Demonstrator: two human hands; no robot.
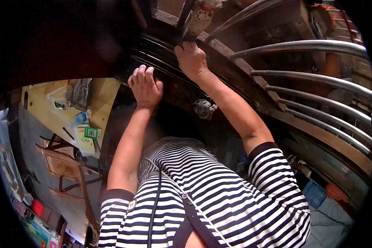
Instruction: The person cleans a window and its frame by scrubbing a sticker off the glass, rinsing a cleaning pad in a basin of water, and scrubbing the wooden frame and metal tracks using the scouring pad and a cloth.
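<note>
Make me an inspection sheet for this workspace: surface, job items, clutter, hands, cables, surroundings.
Surface: dark ledge with shiny parallel edges; too dim to judge wear.
Job items: no separate piece or tool seen at the hands.
Clutter: crumpled cloth near the ledge; papers and green box on yellow table.
Hands: left hand and right hand at the ledge, fingers curled; grip unclear.
Cables: black cord down striped shirt.
Surroundings: metal bars, wooden chair, blue container.

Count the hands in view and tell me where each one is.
2. The left hand is by the dark rails, nearer the yellow table; the right hand is there too, nearer the metal bars. Shadows may hide others.
</note>
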